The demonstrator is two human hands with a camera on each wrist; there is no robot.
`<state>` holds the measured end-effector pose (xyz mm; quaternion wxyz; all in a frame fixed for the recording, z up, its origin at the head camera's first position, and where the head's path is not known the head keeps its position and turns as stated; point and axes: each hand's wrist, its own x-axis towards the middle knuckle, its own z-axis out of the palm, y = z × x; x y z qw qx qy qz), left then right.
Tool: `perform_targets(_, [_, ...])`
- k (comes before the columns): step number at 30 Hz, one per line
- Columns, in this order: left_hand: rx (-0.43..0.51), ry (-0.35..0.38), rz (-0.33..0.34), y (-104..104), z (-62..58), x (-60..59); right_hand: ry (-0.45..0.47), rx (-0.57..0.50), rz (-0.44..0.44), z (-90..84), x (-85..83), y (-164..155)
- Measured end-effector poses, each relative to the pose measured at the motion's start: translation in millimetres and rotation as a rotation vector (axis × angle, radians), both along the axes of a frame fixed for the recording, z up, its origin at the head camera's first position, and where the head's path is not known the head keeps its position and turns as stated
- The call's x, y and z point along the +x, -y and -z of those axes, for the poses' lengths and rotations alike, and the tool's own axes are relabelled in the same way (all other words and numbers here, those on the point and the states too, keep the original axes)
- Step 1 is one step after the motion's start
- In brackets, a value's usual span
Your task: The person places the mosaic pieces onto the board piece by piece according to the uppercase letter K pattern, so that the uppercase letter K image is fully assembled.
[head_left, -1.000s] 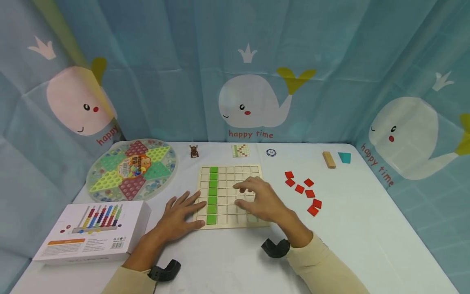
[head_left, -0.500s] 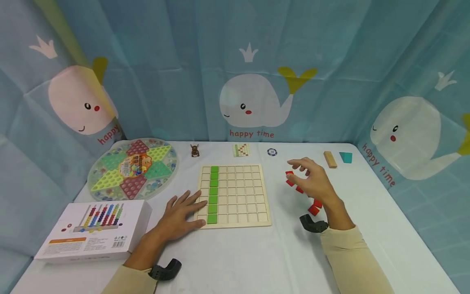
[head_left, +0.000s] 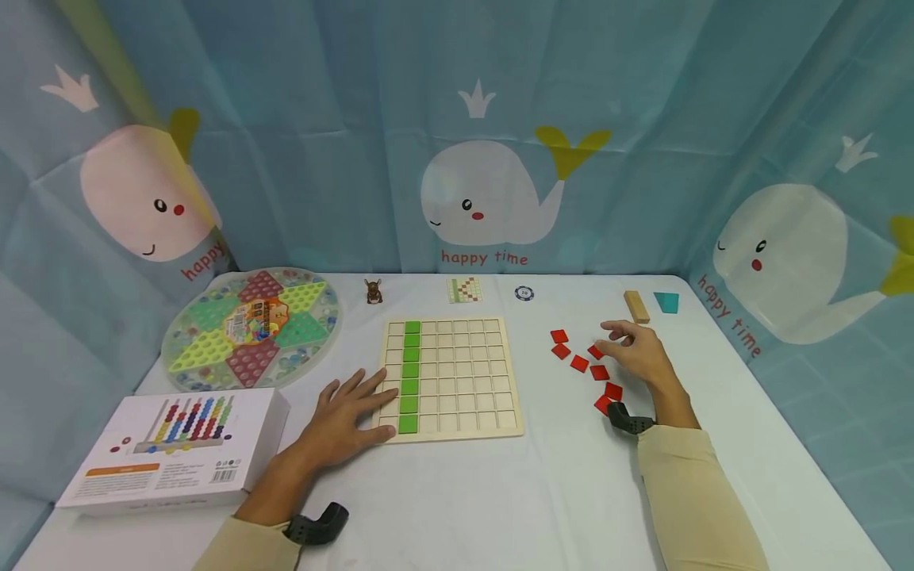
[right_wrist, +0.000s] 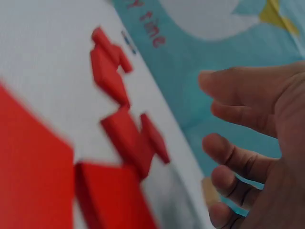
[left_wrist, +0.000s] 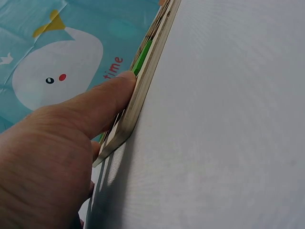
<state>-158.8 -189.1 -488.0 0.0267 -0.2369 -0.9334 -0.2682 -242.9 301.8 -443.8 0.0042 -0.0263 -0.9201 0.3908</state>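
Right hand (head_left: pixel 638 354) now lowered onto flat red square tiles (head_left: pixel 580 364), fingers loose, gripping nothing; left hand (head_left: pixel 343 419) flat against pale wooden grid board (head_left: pixel 460 381).

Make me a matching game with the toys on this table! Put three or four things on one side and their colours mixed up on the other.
Things:
1. column of tiles on the wooden grid board
2. loose square tiles by the right hand
3. wedge block at the far edge
4. abacus box

Colours:
A. white
B. red
C. green
D. teal

Pairs: 1-C, 2-B, 3-D, 4-A
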Motion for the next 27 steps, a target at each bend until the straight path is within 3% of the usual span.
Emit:
perform_targets(5, [0.003,0.005,-0.002,0.4,-0.2,0.4,0.120,0.054,-0.025,9.4,-4.3,-5.5])
perform_targets(11, [0.029,-0.037,0.011,0.5,0.6,1.2,0.190,0.125,-0.015,14.8,-5.4,-6.3])
perform_targets(20, [0.022,0.007,0.003,0.1,-2.6,1.8,0.099,0.170,-0.012,18.3,-5.9,-5.4])
perform_targets(27, [0.014,0.008,0.006,0.4,0.2,0.2,-0.048,0.157,-0.018,-1.6,1.7,1.3])
